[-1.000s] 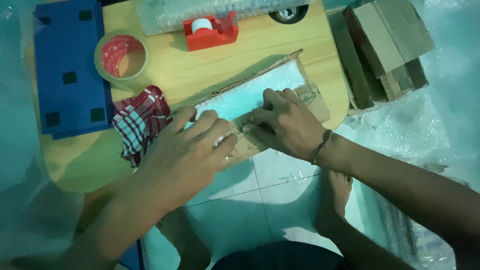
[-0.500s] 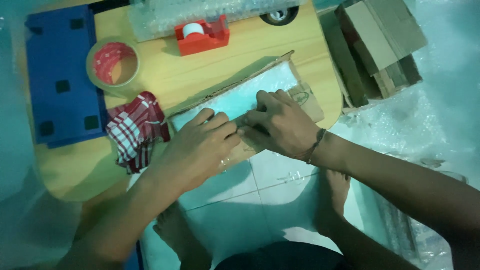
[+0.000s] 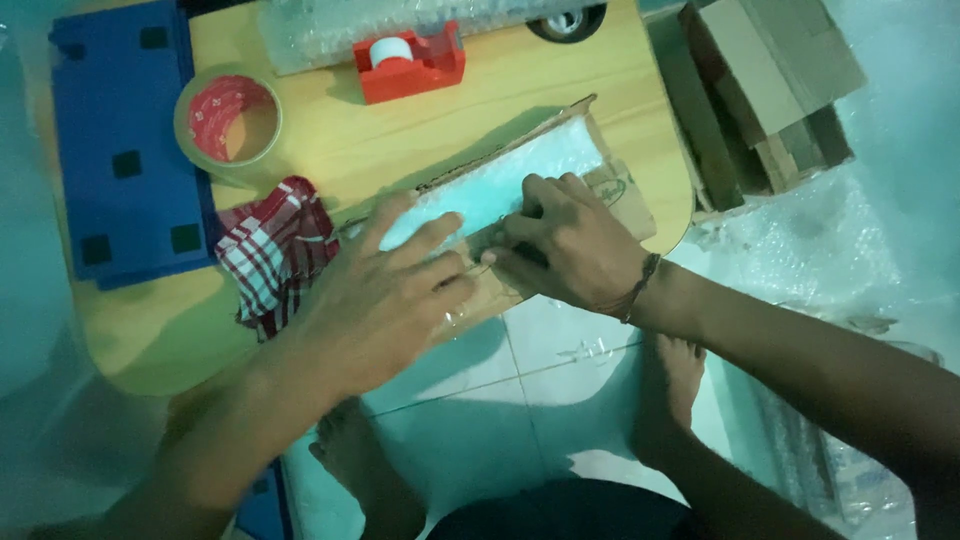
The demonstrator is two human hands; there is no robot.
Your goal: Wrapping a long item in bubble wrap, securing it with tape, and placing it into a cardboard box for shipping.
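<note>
**Both hands flat on the cardboard box**

The cardboard box [image 3: 610,190] lies at the desk's [image 3: 520,90] near edge. The left hand [image 3: 375,300] presses it with fingers spread wide; the right hand [image 3: 570,245] pins its flap, fingers together, beside a checked cloth [image 3: 275,250].

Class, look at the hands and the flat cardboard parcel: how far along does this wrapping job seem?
Done: a bubble-wrapped item already lies inside the cardboard parcel on the wooden table. In hand: the left hand presses flat on the near flap, and the right hand holds it down. Left: no tape shows clearly across the flap; the tape roll and red dispenser sit apart, untouched.
</note>
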